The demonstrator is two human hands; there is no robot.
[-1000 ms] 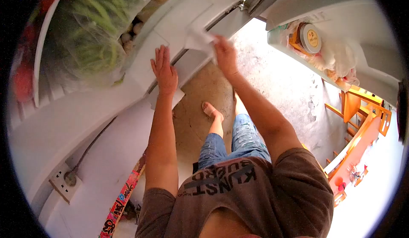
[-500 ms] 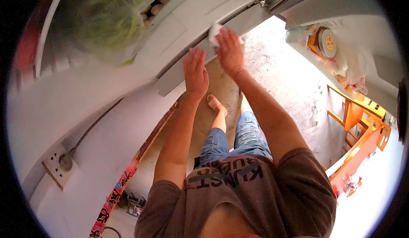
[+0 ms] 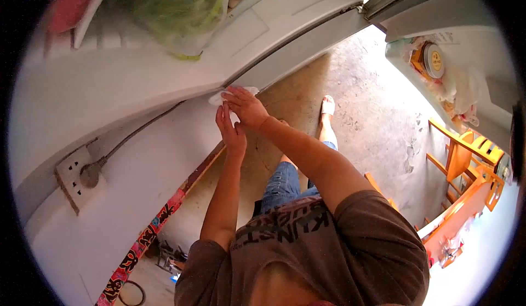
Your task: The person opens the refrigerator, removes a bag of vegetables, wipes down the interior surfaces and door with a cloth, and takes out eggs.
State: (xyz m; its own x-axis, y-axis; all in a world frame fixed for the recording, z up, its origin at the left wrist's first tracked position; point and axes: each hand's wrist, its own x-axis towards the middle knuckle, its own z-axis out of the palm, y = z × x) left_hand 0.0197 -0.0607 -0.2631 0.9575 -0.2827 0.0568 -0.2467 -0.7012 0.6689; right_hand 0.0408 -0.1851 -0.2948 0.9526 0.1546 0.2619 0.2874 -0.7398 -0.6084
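My right hand (image 3: 247, 108) presses a crumpled white cloth (image 3: 217, 98) against the lower front edge of the open refrigerator (image 3: 285, 59), near its left corner. Parts of the cloth show on both sides of the fingers; the rest is hidden under them. Just below, my left hand (image 3: 234, 135) is raised with its fingers stretched out and thumb apart. Its fingertips meet or nearly meet the cloth and the right hand; I cannot tell if they touch the cloth.
Bagged green vegetables (image 3: 178, 16) sit inside the refrigerator. Its open door (image 3: 466, 10) on the right holds a lidded jar (image 3: 434, 61) and plastic bags. A plug (image 3: 92, 173) is in a wall socket strip (image 3: 70, 177) at left. Orange wooden chairs (image 3: 460, 155) stand at right.
My right hand has slid left and toward me along the refrigerator's edge with the cloth. My left hand has moved lower and slightly left, and the two hands are now together.
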